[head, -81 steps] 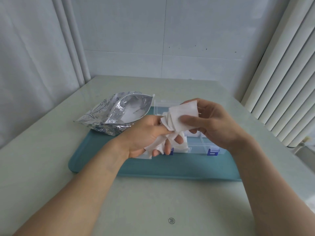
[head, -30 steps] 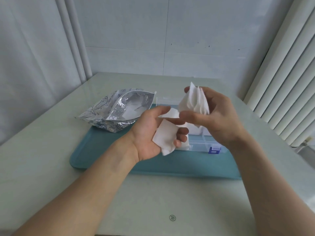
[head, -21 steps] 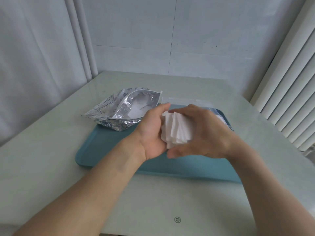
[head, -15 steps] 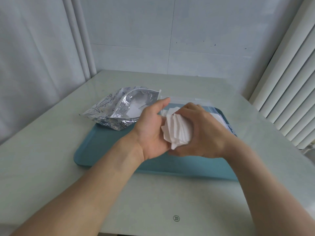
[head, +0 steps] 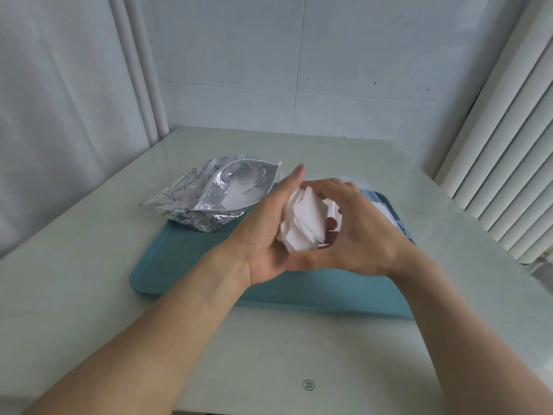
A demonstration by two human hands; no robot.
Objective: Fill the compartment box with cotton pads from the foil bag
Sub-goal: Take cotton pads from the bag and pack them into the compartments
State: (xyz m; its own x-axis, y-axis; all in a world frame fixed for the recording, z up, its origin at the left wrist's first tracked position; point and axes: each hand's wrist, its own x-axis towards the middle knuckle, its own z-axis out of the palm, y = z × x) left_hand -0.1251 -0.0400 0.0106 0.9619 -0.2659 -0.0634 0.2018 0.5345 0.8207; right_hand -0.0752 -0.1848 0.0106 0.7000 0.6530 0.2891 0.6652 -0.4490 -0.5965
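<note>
Head view, reading left to right: the foil bag lies on its side at the far left corner of the teal tray, half on the tray and half on the pale counter, its mouth gaping toward the hands with more white pads visible inside. Next comes the left hand, palm turned right, fingers fairly straight and thumb up, pressed flat against the side of a stack of cotton pads. The right hand cups the stack from the other side, fingers curled over the top and thumb closing underneath, so the pads are pinched between the 2 hands above the tray's middle. Behind the right hand only a corner of the clear compartment box shows, on the tray's far right; how full its cells are cannot be told.

The step in hand looks like squaring a fanned bundle into a tidy stack. Next, I judge, the aligned stack must be lowered edge-true into 1 free compartment, gripped firmly enough that loose pads do not slip out.
</note>
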